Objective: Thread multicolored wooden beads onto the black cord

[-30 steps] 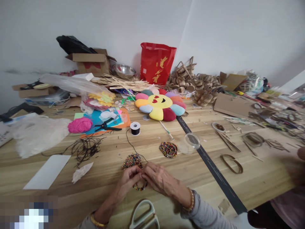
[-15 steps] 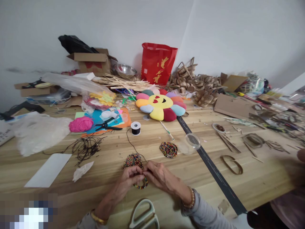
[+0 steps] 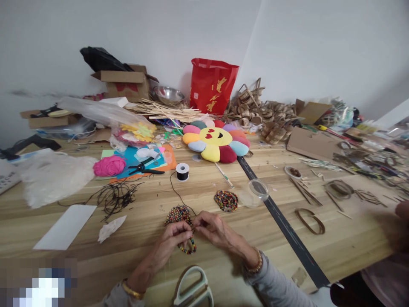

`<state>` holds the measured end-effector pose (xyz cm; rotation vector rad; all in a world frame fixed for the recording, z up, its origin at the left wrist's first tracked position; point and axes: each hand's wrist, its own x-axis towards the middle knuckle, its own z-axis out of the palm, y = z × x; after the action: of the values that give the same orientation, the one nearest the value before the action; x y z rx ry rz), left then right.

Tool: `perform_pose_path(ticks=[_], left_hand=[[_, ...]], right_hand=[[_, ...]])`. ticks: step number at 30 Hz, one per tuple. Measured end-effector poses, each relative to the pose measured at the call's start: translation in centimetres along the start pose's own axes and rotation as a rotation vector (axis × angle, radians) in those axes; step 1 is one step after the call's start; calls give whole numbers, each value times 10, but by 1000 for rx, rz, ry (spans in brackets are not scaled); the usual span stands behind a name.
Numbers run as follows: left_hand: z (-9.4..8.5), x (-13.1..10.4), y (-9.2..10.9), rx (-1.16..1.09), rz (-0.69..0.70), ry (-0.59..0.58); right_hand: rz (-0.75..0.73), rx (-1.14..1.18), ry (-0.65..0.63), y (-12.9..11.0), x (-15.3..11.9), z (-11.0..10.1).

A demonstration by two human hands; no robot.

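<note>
My left hand pinches a small loop of multicoloured beads near its top, and the loop hangs below the fingertips. Just to the right, my right hand has thumb and forefinger closed on what looks like the thin cord; the exact grip is too small to make out. A black cord runs from a white spool down to my fingers. Behind my left fingers lies a mound of colourful beads. A coil of strung beads rests beyond my right hand. Pale-handled scissors lie nearest me.
A flower cushion sits mid-table before a red bag. Tangled dark cord, pliers and pink yarn are on the left. A dark strip crosses the right side. Another person's hand shows at the right edge.
My right hand's fingertips have drawn slightly apart from the left ones, leaving a small gap. The bead loop has shifted a little.
</note>
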<state>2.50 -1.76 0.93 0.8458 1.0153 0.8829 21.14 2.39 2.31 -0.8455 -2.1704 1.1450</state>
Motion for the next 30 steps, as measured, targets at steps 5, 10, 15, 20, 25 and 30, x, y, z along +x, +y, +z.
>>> perform_pose_path(ticks=[5, 10, 15, 20, 25, 30], left_hand=[[3, -1, 1, -10, -29, -6], [1, 1, -2, -13, -26, 24], [1, 2, -4, -24, -10, 32], [2, 2, -3, -28, -10, 35], [2, 1, -2, -33, -17, 9], [2, 1, 0, -82, -15, -6]], right_hand=[[-51, -102, 3, 1, 0, 0], [-93, -119, -27, -1, 1, -1], [-151, -8, 15, -7, 3, -1], [-189, -9, -2, -9, 4, 2], [-129, -2, 26, -5, 2, 3], [-70, 55, -15, -3, 0, 1]])
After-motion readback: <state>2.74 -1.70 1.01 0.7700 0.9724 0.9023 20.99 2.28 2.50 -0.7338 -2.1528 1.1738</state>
